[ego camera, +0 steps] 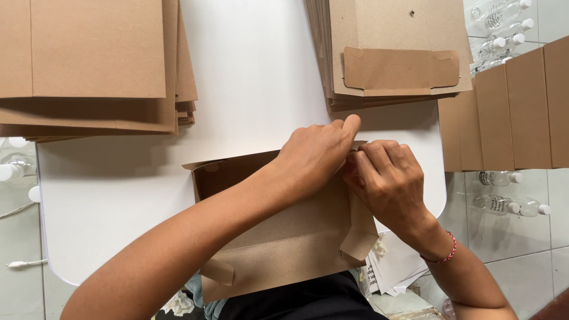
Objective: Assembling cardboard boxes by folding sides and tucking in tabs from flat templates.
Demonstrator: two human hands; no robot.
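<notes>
I am looking down on a white surface (255, 77) that is spreading out ahead of both hands, with a thick stack of flat brown card sheets (98, 65) lying well off beyond my left hand and a second stack of die-cut blanks (397, 53) sitting just past my fingertips. Directly under my forearms, a half-folded brown cardboard box (284, 237) is resting at the near edge of the surface, its side flaps hanging loose. My left hand (314, 157) is pinching the box's top right corner, and my right hand (388, 181) is meeting it there, fingers closing on the same flap. I judge the card light, stiff along its panels and yielding only at the creases, so gripping beside the folds looks safest.
</notes>
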